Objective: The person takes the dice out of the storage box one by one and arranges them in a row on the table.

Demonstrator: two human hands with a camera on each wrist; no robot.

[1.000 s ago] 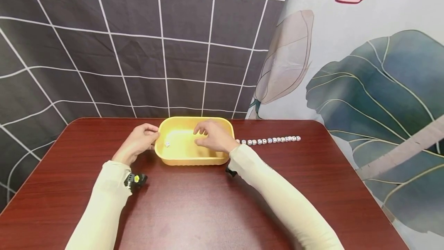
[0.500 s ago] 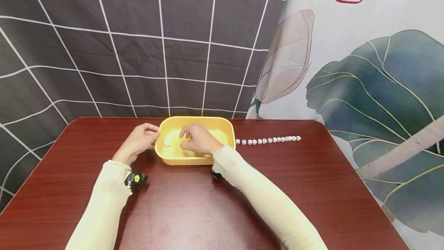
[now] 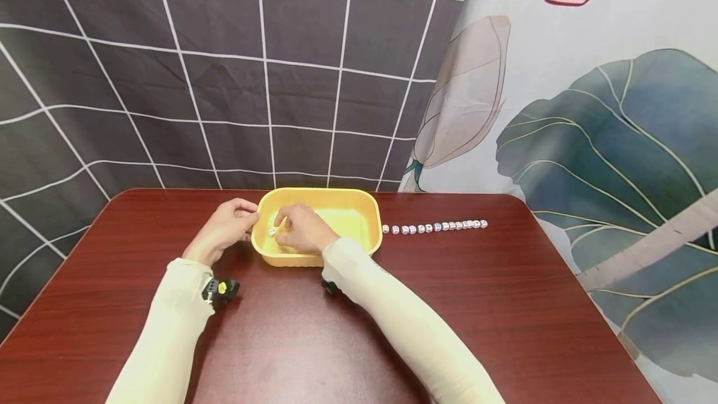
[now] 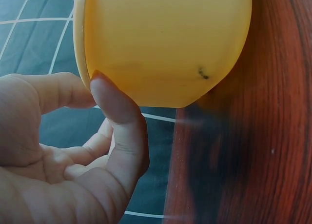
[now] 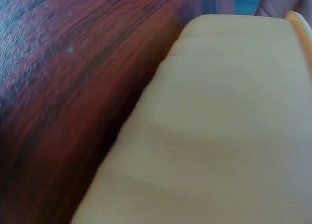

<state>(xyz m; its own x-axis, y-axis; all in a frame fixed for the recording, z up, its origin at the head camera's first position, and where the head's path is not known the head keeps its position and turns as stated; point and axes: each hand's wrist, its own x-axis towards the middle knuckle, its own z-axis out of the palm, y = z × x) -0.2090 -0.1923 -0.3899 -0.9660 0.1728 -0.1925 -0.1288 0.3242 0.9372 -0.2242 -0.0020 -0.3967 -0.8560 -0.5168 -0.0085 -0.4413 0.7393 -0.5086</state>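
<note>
A yellow plastic tub (image 3: 291,260) stands near the table's back edge. My left hand (image 3: 222,229) pinches its left rim between thumb and forefinger; the left wrist view shows this thumb (image 4: 119,104) against the tub wall. Inside, at the left end, lies one small white die (image 3: 272,232). My right hand (image 3: 305,229) is over the inside of the tub, thumb and forefinger spread apart right beside the die, nothing seen between them. The right wrist view is filled mostly by the tub's outer wall (image 5: 209,116), and my right fingers are hidden there.
A row of several dice (image 3: 429,228) runs rightward from the tub's right end across the dark red wooden table (image 3: 291,341). Behind the table hangs a dark grid-patterned cloth (image 3: 219,92), with a leaf-printed cloth (image 3: 606,142) at right.
My right hand has moved left inside the tub, from its right half to beside the die. The left hand keeps its hold on the rim, and the dice row has not moved.
</note>
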